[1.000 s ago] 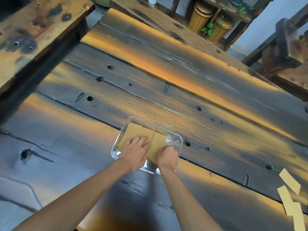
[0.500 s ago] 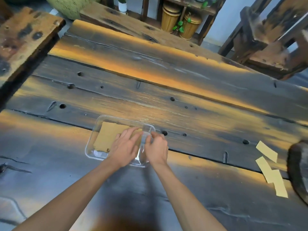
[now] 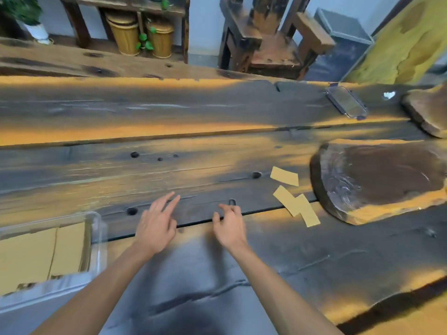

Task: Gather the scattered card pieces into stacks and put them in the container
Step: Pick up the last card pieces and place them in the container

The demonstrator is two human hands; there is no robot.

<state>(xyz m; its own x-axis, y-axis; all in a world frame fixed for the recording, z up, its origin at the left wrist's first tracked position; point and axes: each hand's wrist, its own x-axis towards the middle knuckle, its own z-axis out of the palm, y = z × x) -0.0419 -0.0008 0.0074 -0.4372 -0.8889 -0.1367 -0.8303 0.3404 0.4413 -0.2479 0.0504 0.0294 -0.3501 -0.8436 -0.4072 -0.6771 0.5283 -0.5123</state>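
Clear plastic container (image 3: 98,238), glossy weathered wooden table (image 3: 193,112)

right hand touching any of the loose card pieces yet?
Apart. Head view: the right hand hovers over bare table, with dark wood plainly visible between its fingers and the nearest loose card pieces.

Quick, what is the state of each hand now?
Left hand: open, fingers straight, holding nothing.
Right hand: open, fingers loosely curled, holding nothing.

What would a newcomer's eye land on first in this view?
Probably the two bare hands at centre, left hand and right hand, both empty above the dark plank table. Next, the loose card pieces to their right beside a wooden slab, and the clear container of stacked cards at the left edge.
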